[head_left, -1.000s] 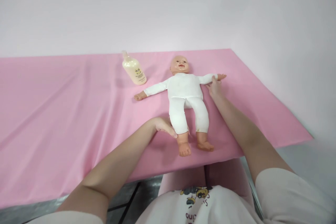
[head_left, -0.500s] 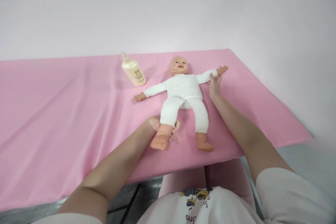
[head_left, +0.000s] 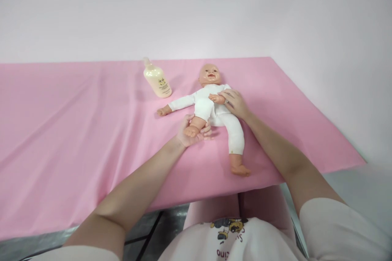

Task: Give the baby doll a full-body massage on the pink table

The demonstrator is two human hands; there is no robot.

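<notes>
baby doll (head_left: 214,108) lying face up on pink sheet (head_left: 76,130); left hand (head_left: 191,132) cupped under its bent foot, right hand (head_left: 235,104) clasping its arm across chest; lotion bottle (head_left: 157,79) at ten o'clock

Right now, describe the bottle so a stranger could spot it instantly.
Start with the pink cloth covering the table. Near its far edge, left of the baby doll, lies the bottle, apart from the doll and from both hands. It is the only cream-coloured container, tipped over, with a small printed label.
</notes>
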